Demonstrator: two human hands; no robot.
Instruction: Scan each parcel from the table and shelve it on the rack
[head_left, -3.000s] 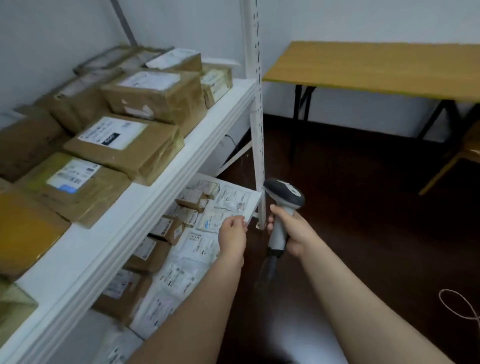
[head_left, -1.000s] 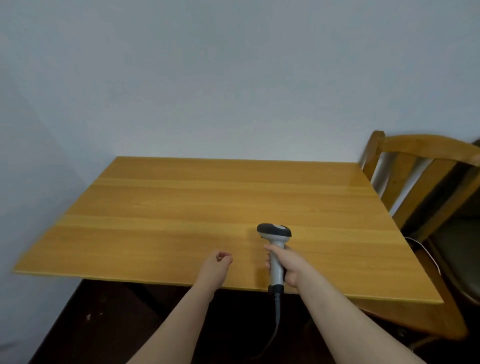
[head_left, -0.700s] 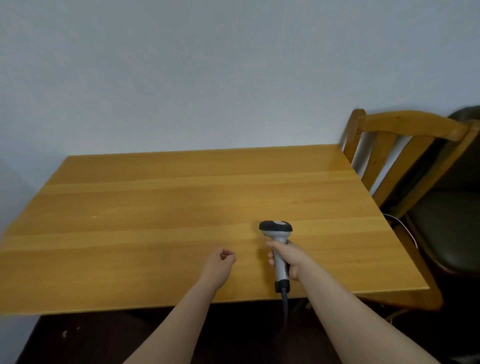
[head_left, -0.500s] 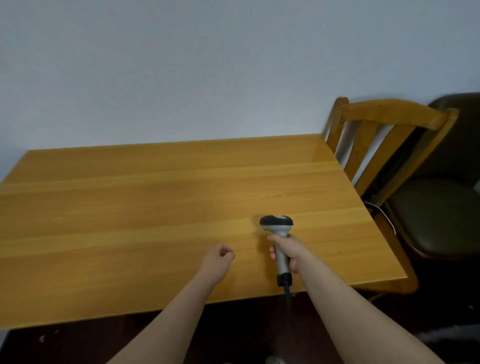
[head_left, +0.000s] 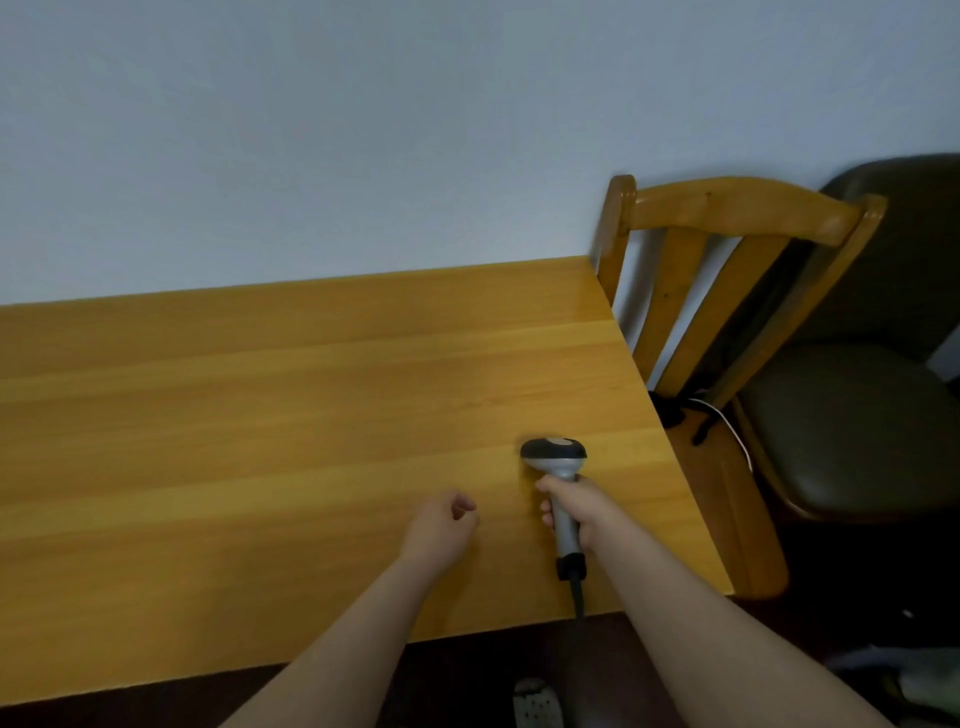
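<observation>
View from the head camera, looking down over the near right part of a wooden table (head_left: 260, 415) set against a pale wall (head_left: 363, 130).

Right hand (head_left: 576, 512): fingers and thumb are wrapped round the grey handle of a handheld barcode scanner (head_left: 555, 456). The scanner stands roughly upright, its black head with a pale cap on top and turned away from the person. It sits over the tabletop near the table's right edge; whether it touches the wood cannot be told. A black cord (head_left: 577, 597) leaves the base of the handle and drops past the near edge of the table.

Left hand (head_left: 441, 530): fingers are curled in towards the thumb in a loose fist that holds nothing. It lies just left of the scanner, apart from it, over the tabletop.

Surroundings: a wooden slat-back chair (head_left: 737, 208) stands just beside the table's right edge, its back towards the wall. A white cable (head_left: 727, 421) loops over its seat. To the right of it is a chair with a dark olive padded seat (head_left: 852, 426). Under the near table edge lies a dark floor (head_left: 467, 675), and at the bottom margin a pale perforated item (head_left: 535, 704), too cropped to identify.
</observation>
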